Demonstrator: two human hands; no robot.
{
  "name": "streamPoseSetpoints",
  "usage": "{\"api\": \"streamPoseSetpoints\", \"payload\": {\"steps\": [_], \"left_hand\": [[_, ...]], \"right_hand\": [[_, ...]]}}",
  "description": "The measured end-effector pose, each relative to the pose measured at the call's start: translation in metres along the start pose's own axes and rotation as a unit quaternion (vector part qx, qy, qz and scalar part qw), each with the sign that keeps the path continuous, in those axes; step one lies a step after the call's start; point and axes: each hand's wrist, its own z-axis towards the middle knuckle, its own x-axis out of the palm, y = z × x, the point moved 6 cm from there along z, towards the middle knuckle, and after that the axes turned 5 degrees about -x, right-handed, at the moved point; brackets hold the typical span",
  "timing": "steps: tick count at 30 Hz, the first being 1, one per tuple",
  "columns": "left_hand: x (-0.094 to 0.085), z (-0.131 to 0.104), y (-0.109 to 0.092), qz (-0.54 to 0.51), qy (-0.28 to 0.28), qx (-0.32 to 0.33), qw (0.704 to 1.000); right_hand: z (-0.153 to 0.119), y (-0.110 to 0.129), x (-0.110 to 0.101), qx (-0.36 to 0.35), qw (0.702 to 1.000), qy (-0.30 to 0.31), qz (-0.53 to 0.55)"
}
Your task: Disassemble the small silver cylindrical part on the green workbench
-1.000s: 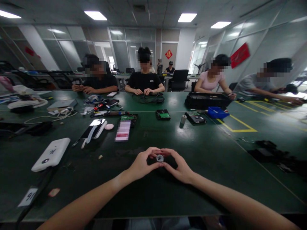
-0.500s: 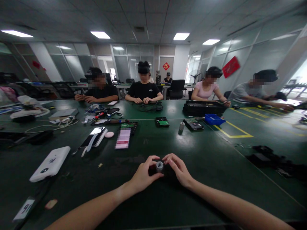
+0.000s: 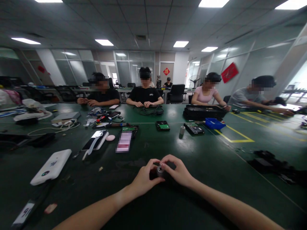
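Note:
Near the front of the green table a small grey metal cylinder (image 3: 160, 172) stands upright, a dark spot in its top face. My left hand (image 3: 146, 176) curls around it from the left, thumb at the near side and fingers at the far side. From the right, my right hand (image 3: 179, 171) pinches at the cylinder's top rim with thumb and forefinger. Whether a tiny part sits between those fingertips is too small to tell. A similar metal cylinder (image 3: 182, 130) stands farther back, beside a hard drive (image 3: 194, 128).
Another hard drive (image 3: 163, 125) lies mid-table. A blue bin (image 3: 215, 123) is at the right, near a black case (image 3: 203, 112). To the left are a phone (image 3: 124, 141), a white device (image 3: 51, 166) and cables. Several people sit across the table; black parts (image 3: 263, 163) lie right.
My right hand has moved left onto the cylinder's top; its fingertips were just beside it before. My left hand stays around the cylinder. The camera view has tilted up slightly.

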Motion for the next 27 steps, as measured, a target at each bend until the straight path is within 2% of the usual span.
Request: {"api": "streamPoseSetpoints", "payload": {"steps": [3, 8, 11, 19, 21, 24, 27], "left_hand": [[-0.001, 0.000, 0.002, 0.010, -0.002, 0.003, 1.000], [-0.001, 0.001, 0.002, 0.007, 0.003, 0.001, 1.000], [0.000, 0.002, 0.001, 0.005, 0.007, -0.002, 1.000], [0.000, 0.002, 0.001, 0.025, 0.008, -0.001, 1.000], [0.001, 0.002, 0.002, 0.030, 0.009, -0.004, 1.000], [0.001, 0.002, 0.002, 0.029, 0.007, -0.003, 1.000], [0.001, 0.002, -0.001, 0.016, 0.013, 0.007, 1.000]], "right_hand": [[-0.001, -0.007, -0.020, -0.015, 0.999, -0.015, -0.023], [-0.020, -0.031, -0.029, -0.021, 0.980, 0.111, -0.164], [-0.030, -0.042, -0.027, 0.002, 0.968, 0.139, -0.209], [-0.031, -0.052, -0.028, 0.026, 0.970, 0.109, -0.218], [-0.027, -0.046, -0.028, 0.027, 0.976, 0.088, -0.199], [-0.020, -0.028, -0.025, 0.026, 0.992, 0.019, -0.119], [-0.016, -0.012, -0.014, 0.029, 0.999, -0.015, -0.041]]}}
